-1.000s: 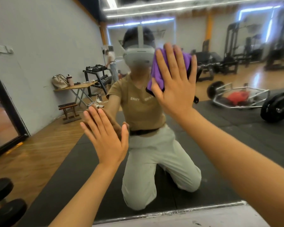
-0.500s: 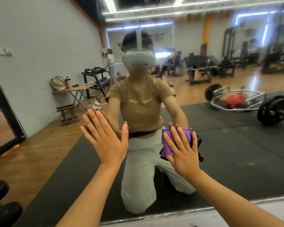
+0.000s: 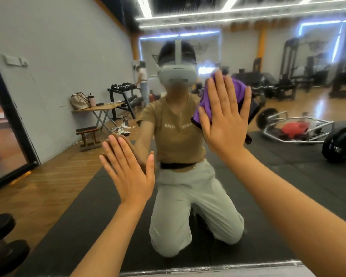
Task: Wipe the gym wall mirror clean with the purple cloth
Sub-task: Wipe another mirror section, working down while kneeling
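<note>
Mirror (image 3: 278,196) upright, filling nearly the whole view, its bottom edge a bright metal strip low in the frame. Nearest, two bare forearms reaching up from the lower corners. Left hand (image 3: 128,172) flat and fully spread, palm on the glass, fingers pointing up and slightly left, holding nothing, well above the bottom edge and left of centre. Right hand (image 3: 226,124) higher and right of centre, also splayed open, fingers upward, pressing the purple cloth (image 3: 208,102) against the glass. Cloth bunched under the palm, showing past the thumb side and above the fingertips, long axis slanting from lower left to upper right. Beyond, in the reflection: a kneeling person (image 3: 180,176) on a black floor mat (image 3: 288,226), a loaded barbell frame (image 3: 308,132) to the right, a folding table (image 3: 102,108) with a bag (image 3: 79,100) by the grey wall, a dumbbell rack (image 3: 124,96) farther back, weight machines along the far side.
</note>
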Available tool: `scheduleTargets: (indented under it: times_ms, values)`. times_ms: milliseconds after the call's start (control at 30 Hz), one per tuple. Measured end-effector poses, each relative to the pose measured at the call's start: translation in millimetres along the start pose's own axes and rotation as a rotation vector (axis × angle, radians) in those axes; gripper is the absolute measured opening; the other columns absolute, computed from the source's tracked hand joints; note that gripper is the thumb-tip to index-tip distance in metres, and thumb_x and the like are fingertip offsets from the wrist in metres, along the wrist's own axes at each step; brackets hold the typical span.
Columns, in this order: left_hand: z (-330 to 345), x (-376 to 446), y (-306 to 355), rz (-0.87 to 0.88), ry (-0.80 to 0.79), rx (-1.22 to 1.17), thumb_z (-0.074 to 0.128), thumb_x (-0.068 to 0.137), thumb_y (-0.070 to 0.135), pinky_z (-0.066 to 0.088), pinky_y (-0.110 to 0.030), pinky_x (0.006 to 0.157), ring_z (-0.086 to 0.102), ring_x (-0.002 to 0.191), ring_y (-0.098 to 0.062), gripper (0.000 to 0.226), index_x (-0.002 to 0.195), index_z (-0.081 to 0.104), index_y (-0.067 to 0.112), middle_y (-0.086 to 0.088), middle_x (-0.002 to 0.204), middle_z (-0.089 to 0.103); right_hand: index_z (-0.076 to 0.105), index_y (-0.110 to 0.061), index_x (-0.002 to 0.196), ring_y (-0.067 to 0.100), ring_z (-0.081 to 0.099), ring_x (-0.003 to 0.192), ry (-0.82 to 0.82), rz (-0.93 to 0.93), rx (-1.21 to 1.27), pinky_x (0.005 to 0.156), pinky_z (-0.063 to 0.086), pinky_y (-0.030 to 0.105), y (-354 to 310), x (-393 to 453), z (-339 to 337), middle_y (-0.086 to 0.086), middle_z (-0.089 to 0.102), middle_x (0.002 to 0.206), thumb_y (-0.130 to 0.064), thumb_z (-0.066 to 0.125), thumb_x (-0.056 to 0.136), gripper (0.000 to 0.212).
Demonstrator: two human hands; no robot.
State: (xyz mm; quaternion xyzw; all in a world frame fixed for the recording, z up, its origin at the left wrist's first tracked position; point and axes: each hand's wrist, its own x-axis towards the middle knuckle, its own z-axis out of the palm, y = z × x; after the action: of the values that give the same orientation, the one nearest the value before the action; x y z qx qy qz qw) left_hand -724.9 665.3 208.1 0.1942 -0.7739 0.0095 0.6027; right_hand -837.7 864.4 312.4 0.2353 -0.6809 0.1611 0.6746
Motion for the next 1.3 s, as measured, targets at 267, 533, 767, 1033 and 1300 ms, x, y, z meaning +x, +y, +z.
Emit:
scheduleTargets:
  times_ms: [267,533,767,1033,1300]
  values:
    - [0.8,-8.4,12.2,-0.058,-0.019,-0.084,0.022,0.107,0.050,0.002,-0.049,0.125,-0.003,0.155,-0.031,0.073,0.159,-0.002,0.004,-0.019,0.167,0.001,0.012,-0.019,0.163,0.020,0.008,0.157,-0.226,-0.253,0.037,0.126,-0.002,0.052,24.5,-185.1,-11.4,0.000,0.004,0.171,-0.047,0.027,0.108,0.064]
    - [-0.7,-7.4,9.9,-0.065,-0.076,-0.063,0.024,0.106,0.051,-0.002,-0.047,0.126,-0.005,0.156,-0.031,0.076,0.159,-0.004,0.004,-0.017,0.168,-0.002,0.015,-0.018,0.163,0.017,0.012,0.156,-0.260,-0.494,0.037,0.126,0.001,0.051,42.1,-176.3,-13.2,-0.001,0.009,0.171,-0.043,0.031,0.106,0.064]
    - [-12.8,-5.2,17.5,-0.103,-0.166,-0.078,0.026,0.102,0.057,-0.002,-0.051,0.126,-0.012,0.155,-0.029,0.084,0.159,-0.009,0.005,-0.015,0.168,-0.011,0.024,-0.014,0.161,0.021,0.021,0.154,-0.120,-0.358,0.010,0.123,0.011,0.055,47.4,-5.3,-10.0,0.003,0.020,0.167,-0.041,0.030,0.108,0.059]
    - [-13.3,-0.7,37.3,-0.191,-0.226,-0.086,0.016,0.089,0.085,-0.013,-0.049,0.123,-0.021,0.153,-0.031,0.112,0.155,-0.020,0.002,-0.018,0.165,-0.022,0.021,-0.014,0.162,0.023,0.017,0.156,-0.191,-0.286,0.054,0.124,0.006,0.058,45.0,-117.0,-10.9,0.004,0.016,0.170,-0.044,0.036,0.104,0.067]
    - [-12.6,-3.7,23.7,-0.143,-0.272,-0.070,0.016,0.082,0.093,-0.022,-0.040,0.121,-0.024,0.152,-0.029,0.121,0.155,-0.022,0.005,-0.013,0.164,-0.028,0.008,-0.019,0.164,0.018,0.005,0.157,-0.384,-0.392,0.013,0.125,0.001,0.052,72.5,-225.6,-23.2,-0.001,0.003,0.171,-0.046,0.018,0.108,0.063]
